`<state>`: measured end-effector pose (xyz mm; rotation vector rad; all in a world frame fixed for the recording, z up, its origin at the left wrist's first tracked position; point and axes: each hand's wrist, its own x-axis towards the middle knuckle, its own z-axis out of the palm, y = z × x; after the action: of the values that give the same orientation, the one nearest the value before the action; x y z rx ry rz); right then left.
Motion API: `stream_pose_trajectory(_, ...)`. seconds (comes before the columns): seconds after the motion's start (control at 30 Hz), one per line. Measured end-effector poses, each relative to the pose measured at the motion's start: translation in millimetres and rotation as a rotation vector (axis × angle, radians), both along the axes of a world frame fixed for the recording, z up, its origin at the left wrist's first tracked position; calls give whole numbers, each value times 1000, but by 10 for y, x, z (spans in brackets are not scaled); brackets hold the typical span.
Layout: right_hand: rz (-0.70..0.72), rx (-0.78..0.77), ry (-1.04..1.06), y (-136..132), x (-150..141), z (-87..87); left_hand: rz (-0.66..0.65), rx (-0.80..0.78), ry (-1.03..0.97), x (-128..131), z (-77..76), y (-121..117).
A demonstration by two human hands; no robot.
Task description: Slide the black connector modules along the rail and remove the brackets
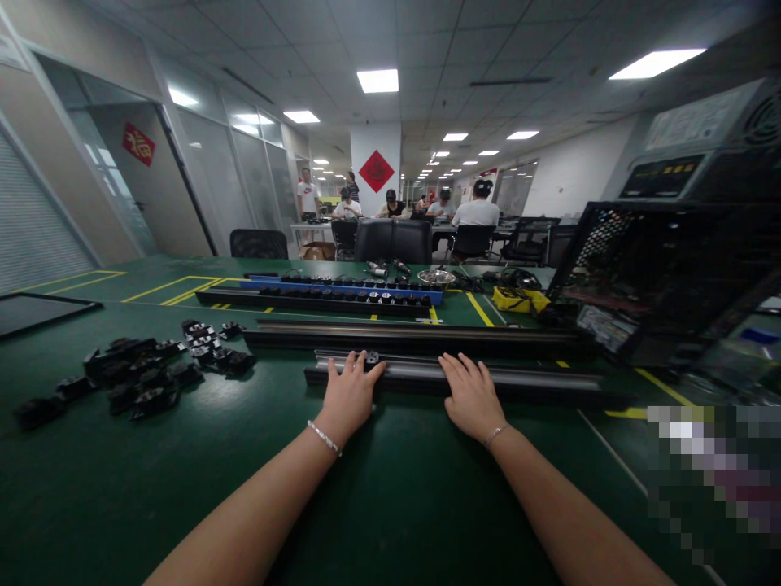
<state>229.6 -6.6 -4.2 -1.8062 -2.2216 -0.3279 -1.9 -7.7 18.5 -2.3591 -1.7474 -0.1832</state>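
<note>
Both hands rest on a long black metal channel [537, 382] that lies crosswise on the green table. My left hand [349, 395] is spread over its left part, fingers stretched out and thumb apart. Beside the left fingertips, a small round-faced black module [372, 358] sits in the channel, partly hidden by the hand. Farther right, my right hand [471, 397] lies open with its fingertips on the channel's upper edge. Whether the fingers press on the far side cannot be seen. Just behind runs a second, longer black channel [415, 332].
Several loose black modules [146, 374] are heaped on the left. Behind the channels stand a row of modules in a black strip [305, 303], a blue strip [430, 295], a metal bowl [436, 277] and a yellow container [518, 301]. An open computer case [659, 277] stands right.
</note>
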Motion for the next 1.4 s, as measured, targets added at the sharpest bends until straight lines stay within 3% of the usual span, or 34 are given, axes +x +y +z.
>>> stream_pose_trajectory(0.97, -13, -16, 24, 26, 13, 7, 110, 33, 26, -587, -30, 1)
stream_pose_trajectory(1.4, -64, 15, -59, 87, -31, -4, 184, -3, -42, -1048, -54, 36)
